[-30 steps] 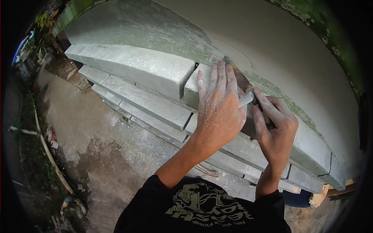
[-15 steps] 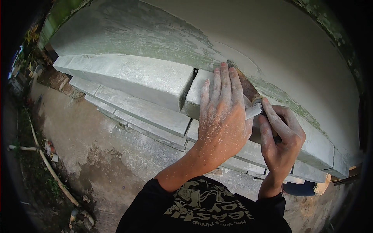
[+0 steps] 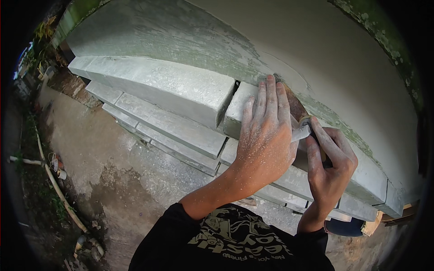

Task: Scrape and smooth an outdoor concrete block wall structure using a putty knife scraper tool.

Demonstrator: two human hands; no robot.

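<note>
In my right hand [image 3: 332, 158] is the handle end of a scraper-like tool with a flat, rusty brown blade [image 3: 294, 103]. My fingers are closed round it, and most of the handle is hidden. My left hand [image 3: 266, 135], dusted white, lies with fingers stretched out over the top of a pale block ledge [image 3: 237, 106], beside and partly over the blade. A short whitish tubular piece [image 3: 301, 133] shows by the left thumb; I cannot make out what it is. The blade lies along the foot of the grey-green plastered wall [image 3: 203, 49].
Long pale block courses [image 3: 158, 86] step down to the left and right, with a dark gap between two top blocks. Below is stained concrete ground [image 3: 113, 185]. A long pipe [image 3: 58, 194] runs at the left; a dark round tub [image 3: 346, 227] stands at the lower right.
The view has shifted slightly, so the ledge and hands sit a little further right. Both hands keep nearly the same pose on the tool and ledge.
</note>
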